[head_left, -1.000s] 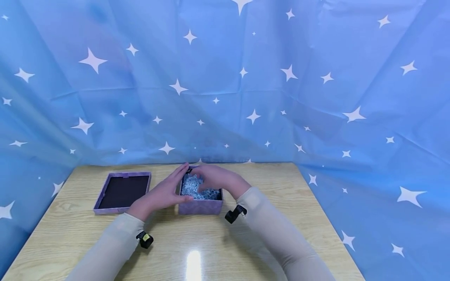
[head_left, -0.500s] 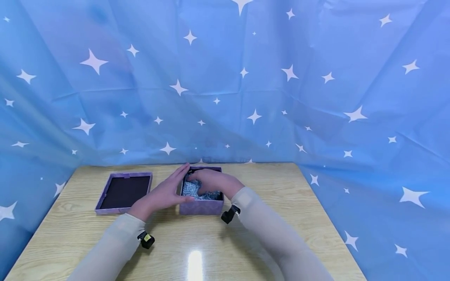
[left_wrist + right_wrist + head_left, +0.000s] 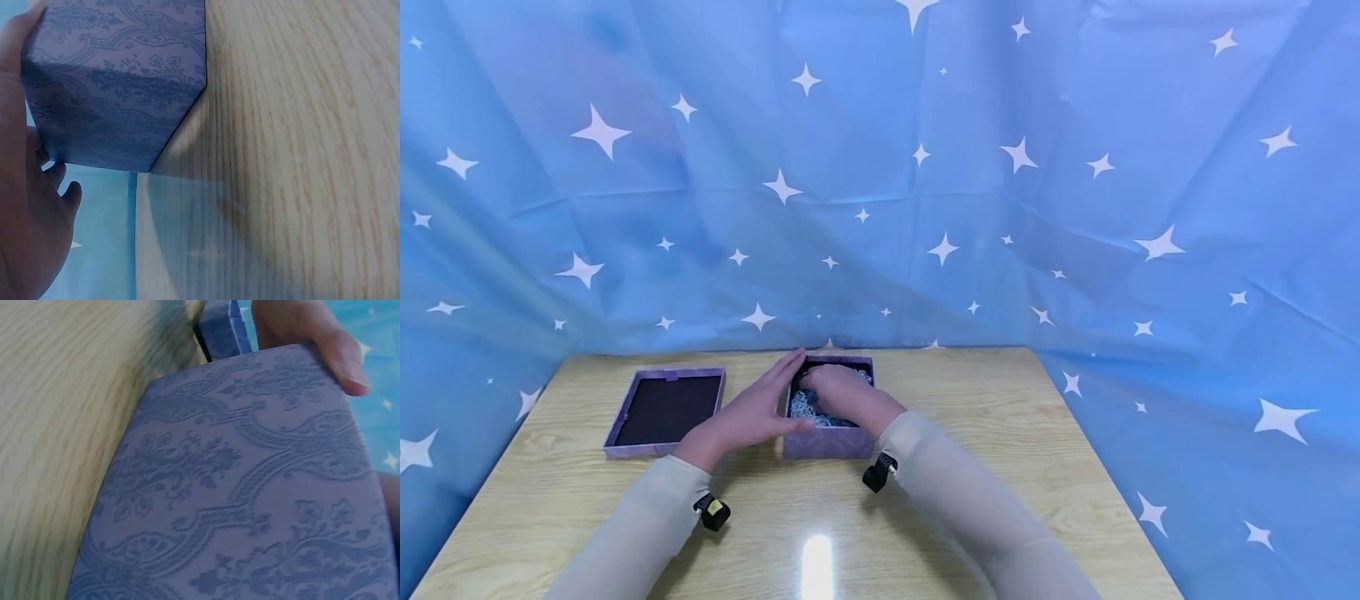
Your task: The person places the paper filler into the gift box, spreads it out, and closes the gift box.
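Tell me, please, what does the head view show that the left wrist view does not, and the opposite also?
Only the head view shows the right hand inside the purple box, the shredded filling, the pale sleeves and the shallow tray with a dark inside.

Only the left wrist view shows clearly the ornate pattern on the box's outer walls; from the head it is faint.

Both show the left hand against the box, the wooden table and the blue backdrop.

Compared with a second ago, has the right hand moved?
Yes: the right hand has sunk deeper into the purple patterned box, uncovering its far rim.
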{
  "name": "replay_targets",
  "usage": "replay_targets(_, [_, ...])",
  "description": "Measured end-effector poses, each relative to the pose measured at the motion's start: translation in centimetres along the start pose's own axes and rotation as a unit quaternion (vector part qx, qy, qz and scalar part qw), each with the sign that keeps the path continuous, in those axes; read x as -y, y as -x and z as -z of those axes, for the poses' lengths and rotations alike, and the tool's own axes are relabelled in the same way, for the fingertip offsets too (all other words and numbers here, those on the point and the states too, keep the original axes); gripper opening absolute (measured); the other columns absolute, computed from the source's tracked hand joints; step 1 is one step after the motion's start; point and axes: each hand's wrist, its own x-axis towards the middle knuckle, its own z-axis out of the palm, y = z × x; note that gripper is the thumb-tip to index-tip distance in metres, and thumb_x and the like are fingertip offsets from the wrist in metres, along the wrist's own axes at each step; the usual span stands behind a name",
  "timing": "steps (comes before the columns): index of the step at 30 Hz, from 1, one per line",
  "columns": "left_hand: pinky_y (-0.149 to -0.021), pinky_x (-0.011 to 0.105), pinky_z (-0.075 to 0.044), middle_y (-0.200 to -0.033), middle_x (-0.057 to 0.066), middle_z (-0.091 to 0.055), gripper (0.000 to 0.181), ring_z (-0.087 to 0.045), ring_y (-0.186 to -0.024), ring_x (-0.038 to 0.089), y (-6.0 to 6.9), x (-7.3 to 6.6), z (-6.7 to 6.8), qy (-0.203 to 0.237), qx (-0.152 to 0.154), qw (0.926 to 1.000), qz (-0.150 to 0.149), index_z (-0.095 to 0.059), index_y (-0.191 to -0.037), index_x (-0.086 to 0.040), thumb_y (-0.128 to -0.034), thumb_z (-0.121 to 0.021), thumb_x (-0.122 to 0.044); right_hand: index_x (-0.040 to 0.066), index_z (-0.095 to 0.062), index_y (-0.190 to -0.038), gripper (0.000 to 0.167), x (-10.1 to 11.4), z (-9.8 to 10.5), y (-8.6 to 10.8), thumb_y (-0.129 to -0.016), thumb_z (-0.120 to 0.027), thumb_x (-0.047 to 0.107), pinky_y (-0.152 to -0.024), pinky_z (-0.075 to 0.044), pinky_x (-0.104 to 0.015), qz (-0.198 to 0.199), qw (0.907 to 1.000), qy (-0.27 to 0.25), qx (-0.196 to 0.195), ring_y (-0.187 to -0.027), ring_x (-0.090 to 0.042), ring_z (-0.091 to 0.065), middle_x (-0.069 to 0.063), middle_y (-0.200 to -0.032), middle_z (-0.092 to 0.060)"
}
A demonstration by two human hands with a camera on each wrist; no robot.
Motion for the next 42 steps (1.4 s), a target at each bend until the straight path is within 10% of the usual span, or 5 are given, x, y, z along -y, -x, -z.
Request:
replay_targets(12, [-0.123,0.068,-0.038,-0.186,-0.001,-0.001,0.126,-0.025,-0.165,0.044,0.1,-0.7,-0.4,-0.013,-0.018,0.9997,0.01,-0.009,-0.18,-0.019,-0.0914,-0.084,-0.067,0.012,-0.074,-0.145,0.052,0.2,3.8,3.5,-0.098,-0.089,0.026,-0.106,-0.058,-0.036,-0.062,0.9972,-0.037,0.017,-0.127,-0.02,-0.07,-0.003,-0.14,-0.074])
replay_targets(20, [-0.124,0.068,-0.037,-0.186,-0.007,0.0,0.121,-0.022,-0.166,0.043,0.5,-0.2,0.2,0.002,0.0,1.0,0.0,-0.005,-0.18,-0.029,-0.0942,-0.083,-0.063,0.016,-0.073,-0.146,0.041,0.3,1.9,3.2,-0.105,-0.08,0.019,-0.106,-0.057,-0.034,-0.057,0.9938,0.061,0.074,-0.124,-0.018,-0.07,-0.003,-0.135,-0.073])
replay_targets(34, [-0.119,0.071,-0.04,-0.186,-0.009,-0.001,0.123,-0.026,-0.164,0.045,0.6,0.8,0.4,0.022,0.002,0.9998,0.001,-0.004,-0.179,-0.041,-0.0904,-0.087,-0.062,0.011,-0.067,-0.154,0.059,0.5,3.5,3.2,-0.102,-0.085,0.03,-0.115,-0.052,-0.036,-0.018,0.997,-0.075,0.006,-0.139,-0.022,-0.064,-0.005,-0.152,-0.068])
replay_targets(42, [-0.12,0.068,-0.041,-0.186,-0.006,-0.003,0.125,-0.027,-0.164,0.044,0.3,0.9,0.4,0.018,-0.005,0.9997,-0.014,-0.01,-0.181,-0.026,-0.0898,-0.088,-0.061,0.016,-0.067,-0.155,0.053,0.6,0.1,1.5,-0.106,-0.08,0.027,-0.116,-0.051,-0.035,-0.03,0.9977,-0.006,0.061,-0.139,-0.02,-0.064,-0.002,-0.153,-0.067])
